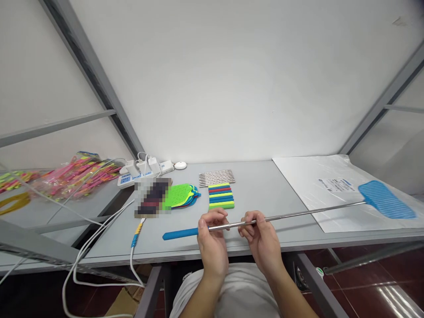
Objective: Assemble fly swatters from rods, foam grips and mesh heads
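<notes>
A telescopic fly swatter (294, 215) stretches across in front of me, its metal rod drawn out long. Its blue ribbed paddle (386, 199) is at the right, over a white plastic package. The blue handle (181, 234) points left. My left hand (213, 240) is closed around the swatter where handle and rod meet. Further along, my right hand (260, 236) pinches the metal rod between thumb and fingers. Beyond my hands lie several coloured handles (221, 195) in a row, and behind them several metal rods (217, 177). Green and blue swatter paddles (180, 196) are stacked to the left.
The white package (318, 194) with a label covers the table's right end. A power strip (132, 177) with chargers stands at back left, beside a blurred-out phone-like object (154, 197). White cables (89, 245) hang over the left edge. Bagged pink items (79, 174) lie further left.
</notes>
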The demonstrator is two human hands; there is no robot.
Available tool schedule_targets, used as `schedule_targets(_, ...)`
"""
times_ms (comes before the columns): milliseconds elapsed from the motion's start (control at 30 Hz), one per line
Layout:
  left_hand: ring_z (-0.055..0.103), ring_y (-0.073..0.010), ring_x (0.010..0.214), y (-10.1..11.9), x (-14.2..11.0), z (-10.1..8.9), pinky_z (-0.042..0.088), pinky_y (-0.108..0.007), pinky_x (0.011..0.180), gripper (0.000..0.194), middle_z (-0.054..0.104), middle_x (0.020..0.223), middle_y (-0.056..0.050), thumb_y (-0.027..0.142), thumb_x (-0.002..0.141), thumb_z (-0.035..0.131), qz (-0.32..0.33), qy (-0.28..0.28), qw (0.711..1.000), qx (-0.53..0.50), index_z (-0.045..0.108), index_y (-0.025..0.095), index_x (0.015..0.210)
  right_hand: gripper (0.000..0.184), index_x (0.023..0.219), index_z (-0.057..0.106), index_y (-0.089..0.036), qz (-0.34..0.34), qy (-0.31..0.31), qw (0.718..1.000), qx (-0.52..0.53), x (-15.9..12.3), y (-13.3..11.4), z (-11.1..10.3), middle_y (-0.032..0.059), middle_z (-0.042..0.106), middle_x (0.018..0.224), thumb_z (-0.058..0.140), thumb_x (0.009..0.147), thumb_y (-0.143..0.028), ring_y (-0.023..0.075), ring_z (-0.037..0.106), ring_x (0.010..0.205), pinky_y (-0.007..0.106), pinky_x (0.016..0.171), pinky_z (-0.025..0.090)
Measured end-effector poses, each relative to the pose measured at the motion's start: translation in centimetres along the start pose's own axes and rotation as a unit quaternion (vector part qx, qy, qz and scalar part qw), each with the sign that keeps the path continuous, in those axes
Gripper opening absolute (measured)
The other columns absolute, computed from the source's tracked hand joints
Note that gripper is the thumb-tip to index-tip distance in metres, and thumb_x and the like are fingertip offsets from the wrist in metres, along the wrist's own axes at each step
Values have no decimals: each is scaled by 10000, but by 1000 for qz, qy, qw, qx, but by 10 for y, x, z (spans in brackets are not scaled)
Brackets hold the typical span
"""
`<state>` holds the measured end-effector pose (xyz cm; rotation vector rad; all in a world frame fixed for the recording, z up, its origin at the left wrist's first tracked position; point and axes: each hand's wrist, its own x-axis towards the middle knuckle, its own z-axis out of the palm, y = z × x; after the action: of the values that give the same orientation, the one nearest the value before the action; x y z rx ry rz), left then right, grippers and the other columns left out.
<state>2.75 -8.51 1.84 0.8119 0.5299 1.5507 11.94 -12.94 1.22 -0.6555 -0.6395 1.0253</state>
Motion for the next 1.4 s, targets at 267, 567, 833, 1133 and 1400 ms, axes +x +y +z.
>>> schedule_targets(267, 484, -112, 608, 10, 20, -13, 409, -221, 541, 362, 557, 776, -20, 432, 941, 431, -11, 95, 995, -29, 598, 180, 740, 168, 827, 615, -203, 10, 94, 995, -19, 13, -21, -19, -95, 272, 552, 648, 887, -357, 59, 272, 472, 239, 543, 318)
schedule_targets(567, 314, -43, 408, 43, 38, -19, 402, -190, 499, 171, 502, 685, 46, 300, 913, 516, -49, 98, 989, -99, 565, 181, 801, 165, 841, 635, -205, -42, 116, 988, -94, 20, -46, -50, -50, 483, 594, 708, 833, -353, 89, 451, 509, 247, 521, 348)
schedule_targets(833, 287, -50, 397, 52, 39, -18, 450, -209, 554, 172, 467, 625, 62, 277, 889, 522, -58, 90, 984, -141, 488, 191, 744, 153, 872, 673, -205, -28, 59, 983, -172, 19, -43, -49, -9, 608, 656, 711, 826, -345, 121, 526, 560, 273, 567, 407)
schedule_targets(1133, 286, -65, 408, 62, 48, -28, 442, -216, 551, 152, 451, 604, 69, 271, 887, 525, -36, 107, 982, -151, 487, 194, 762, 272, 849, 694, -193, -42, 80, 983, -158, 18, -53, -55, 9, 590, 659, 634, 865, -458, 134, 535, 569, 287, 573, 433)
schedule_targets(1400, 268, -75, 391, 67, 56, -35, 414, -217, 517, 157, 445, 574, 77, 289, 886, 516, -9, 128, 981, -149, 465, 207, 761, 247, 781, 626, -204, -90, 143, 980, -101, 24, -58, -61, -15, 544, 640, 649, 861, -436, 105, 491, 528, 260, 524, 414)
